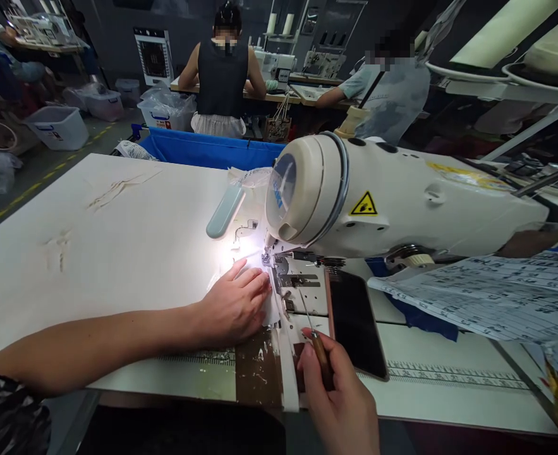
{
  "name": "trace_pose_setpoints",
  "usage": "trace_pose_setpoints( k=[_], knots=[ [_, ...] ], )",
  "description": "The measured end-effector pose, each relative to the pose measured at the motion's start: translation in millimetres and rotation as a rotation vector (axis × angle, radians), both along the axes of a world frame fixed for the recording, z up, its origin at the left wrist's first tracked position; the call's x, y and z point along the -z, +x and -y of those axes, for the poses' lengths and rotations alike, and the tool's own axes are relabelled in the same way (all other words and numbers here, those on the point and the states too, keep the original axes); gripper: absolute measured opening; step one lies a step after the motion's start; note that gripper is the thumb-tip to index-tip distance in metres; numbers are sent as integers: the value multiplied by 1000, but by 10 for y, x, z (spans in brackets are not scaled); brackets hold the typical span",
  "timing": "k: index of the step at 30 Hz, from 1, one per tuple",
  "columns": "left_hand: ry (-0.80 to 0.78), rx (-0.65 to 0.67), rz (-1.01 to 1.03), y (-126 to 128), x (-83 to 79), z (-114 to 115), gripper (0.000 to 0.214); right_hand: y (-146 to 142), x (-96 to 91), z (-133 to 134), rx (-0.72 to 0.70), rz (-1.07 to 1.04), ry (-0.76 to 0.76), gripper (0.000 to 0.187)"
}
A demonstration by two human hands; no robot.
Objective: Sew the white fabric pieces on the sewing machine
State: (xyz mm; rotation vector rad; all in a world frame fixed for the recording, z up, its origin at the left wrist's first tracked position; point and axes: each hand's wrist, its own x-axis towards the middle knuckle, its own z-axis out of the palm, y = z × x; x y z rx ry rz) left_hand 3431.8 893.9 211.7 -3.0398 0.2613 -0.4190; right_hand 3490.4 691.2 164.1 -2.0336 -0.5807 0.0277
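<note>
My left hand lies on a small piece of white fabric beside the lit needle area of a white sewing machine. Its fingers are extended and press down on the cloth, most of which they hide. My right hand is closed around the wooden handle of an awl. The awl's thin metal tip points up and away, over the metal machine plate. A narrow white fabric strip runs from near the needle down past the table's front edge, between my hands.
A dark phone lies right of the plate, near printed sheets. A grey-green oblong object is left of the machine head. Loose threads lie on the white table. Beyond it are a blue cloth bin and people at machines.
</note>
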Motion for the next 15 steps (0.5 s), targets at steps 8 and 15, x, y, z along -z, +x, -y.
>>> trace_pose_setpoints(
  k=[8,15],
  knots=[
    [33,8,-5,-20,8,11,36,52,48,34,-12,5,-34,39],
    [9,14,5,-11,12,24,35,42,92,20,43,57,-27,42]
  ],
)
